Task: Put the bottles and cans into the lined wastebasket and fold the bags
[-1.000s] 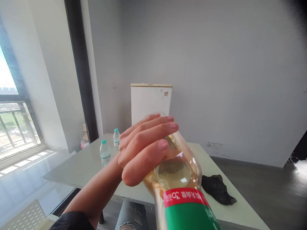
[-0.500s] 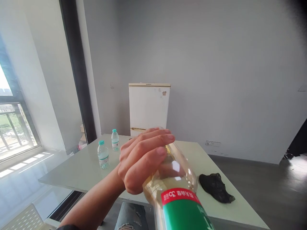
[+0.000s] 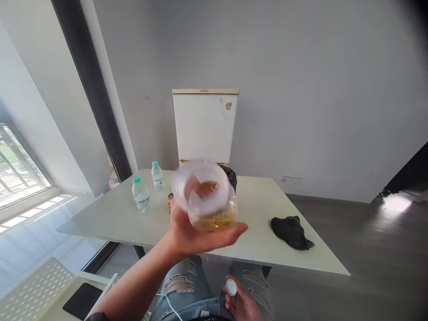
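My left hand (image 3: pixel 195 236) is wrapped around a clear plastic bottle (image 3: pixel 219 218) above the near part of the table. The bottle's round opening faces me, smeared by motion, and yellowish liquid shows low inside. Its label is out of sight. Down by my right thigh, my right hand (image 3: pixel 243 305) holds a small round white bottle cap (image 3: pixel 231 286) between its fingers. Beyond my left wrist, an orange can (image 3: pixel 170 203) is partly hidden by the hand.
Two water bottles with teal caps, one nearer (image 3: pixel 141 196) and one farther (image 3: pixel 158 176), stand on the table (image 3: pixel 254 232). A black crumpled item (image 3: pixel 291 232) lies at right. Behind the held bottle is black plastic (image 3: pixel 230 176). A white fridge (image 3: pixel 203 127) stands beyond; a chair (image 3: pixel 43 290) with a dark flat object is at left.
The bottle has tipped so its opening faces me, and its green-and-red label has left view. My left hand has turned with it. My right hand and the cap now show; the view tilted down.
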Demonstrator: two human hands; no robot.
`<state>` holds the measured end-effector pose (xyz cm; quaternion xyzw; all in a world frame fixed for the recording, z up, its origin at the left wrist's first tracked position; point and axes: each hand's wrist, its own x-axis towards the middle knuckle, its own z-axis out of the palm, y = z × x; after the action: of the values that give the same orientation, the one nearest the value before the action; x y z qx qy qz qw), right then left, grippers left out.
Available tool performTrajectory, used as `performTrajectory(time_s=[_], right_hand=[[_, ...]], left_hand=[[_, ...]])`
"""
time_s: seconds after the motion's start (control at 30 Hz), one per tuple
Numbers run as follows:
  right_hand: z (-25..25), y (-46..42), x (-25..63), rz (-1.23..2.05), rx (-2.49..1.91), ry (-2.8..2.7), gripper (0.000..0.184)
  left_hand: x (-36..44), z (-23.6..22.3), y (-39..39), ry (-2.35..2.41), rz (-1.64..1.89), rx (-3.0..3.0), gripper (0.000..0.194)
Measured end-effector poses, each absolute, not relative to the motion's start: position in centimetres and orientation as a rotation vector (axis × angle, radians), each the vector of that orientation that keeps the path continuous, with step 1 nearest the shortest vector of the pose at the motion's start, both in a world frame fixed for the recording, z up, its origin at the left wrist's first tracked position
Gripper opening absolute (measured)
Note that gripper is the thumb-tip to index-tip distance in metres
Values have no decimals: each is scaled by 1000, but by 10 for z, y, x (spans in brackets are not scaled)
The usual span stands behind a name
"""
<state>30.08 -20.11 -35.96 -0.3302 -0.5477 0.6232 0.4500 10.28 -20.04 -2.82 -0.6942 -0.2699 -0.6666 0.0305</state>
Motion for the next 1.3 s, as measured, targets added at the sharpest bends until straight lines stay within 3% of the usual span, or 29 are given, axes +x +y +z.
performTrajectory(time_s=[0.13, 0.23, 0.33, 0.47, 0.67, 0.83, 1.1, 1.3], right_hand=[[-407, -194, 303, 1971, -843, -873, 54], [-407, -200, 306, 1999, -782, -843, 48], [-386, -207, 309, 1956, -710, -947, 46], [-351, -212, 320, 1803, -742, -1110, 46], [-300, -214, 348, 1359, -885, -1064, 53], [-285, -218, 359, 1316, -945, -1061, 53], [-293, -225, 364, 1136, -923, -1146, 47], [-263, -224, 374, 764, -942, -1676, 31]], left_hand=[[96, -45, -181, -1212, -2563, -2303, 56], [90, -61, -162, -1393, -2738, -2336, 59], [88, -77, -155, -1525, -2691, -2381, 56], [96, -100, -169, -1760, -2312, -2594, 54], [119, -149, -196, -2200, -1105, -2817, 58], [121, -177, -198, -2077, -442, -3032, 70], [109, -192, -201, -1851, -99, -3135, 76], [105, -200, -201, -1720, -25, -3170, 69]])
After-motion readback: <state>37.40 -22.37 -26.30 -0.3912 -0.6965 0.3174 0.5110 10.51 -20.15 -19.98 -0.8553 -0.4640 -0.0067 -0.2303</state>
